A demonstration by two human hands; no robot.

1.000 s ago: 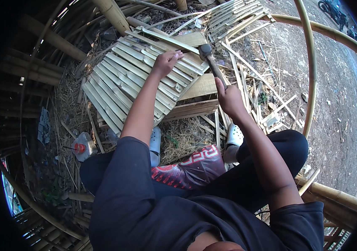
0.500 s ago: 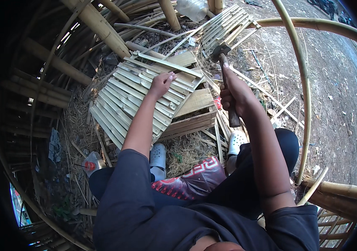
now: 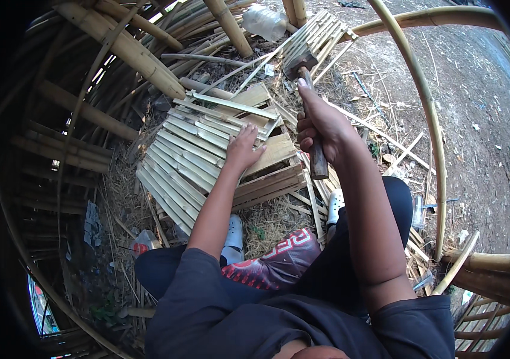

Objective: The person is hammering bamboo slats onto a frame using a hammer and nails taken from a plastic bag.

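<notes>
Head view, looking down over a seated person's lap at a cluttered dirt yard of bamboo.

The right hand (image 3: 320,128) is closed tight around the wooden handle of a hammer (image 3: 308,102), raised so that its dark metal head sits above the work, near the top of the picture. The left hand (image 3: 244,146) lies flat and open on a panel of split bamboo slats (image 3: 198,158), fingers (image 3: 249,133) spread, gripping nothing. The panel rests tilted across a low wooden frame (image 3: 270,179) on the ground, just ahead of the knees.

What could go wrong: the pressing hand sits on the panel right under the raised hammer, so a blow landing off its mark could catch the fingers. The slats look thin and springy (some edges appear splintered), so a hard strike may split one or make the panel jump off the frame. The panel's tilt could also let it slide.

Hard to make out: no nail or fixing point can be seen under the left hand, and where the hammer is aimed cannot be told. The palm hides the slats beneath it. The left third of the picture is deep shadow among stacked bamboo poles (image 3: 129,54). A pale shoe (image 3: 233,236) shows beside the left forearm; the legs are mostly covered by dark clothing. Fisheye bending curves the long cane (image 3: 428,119) on the right.
</notes>
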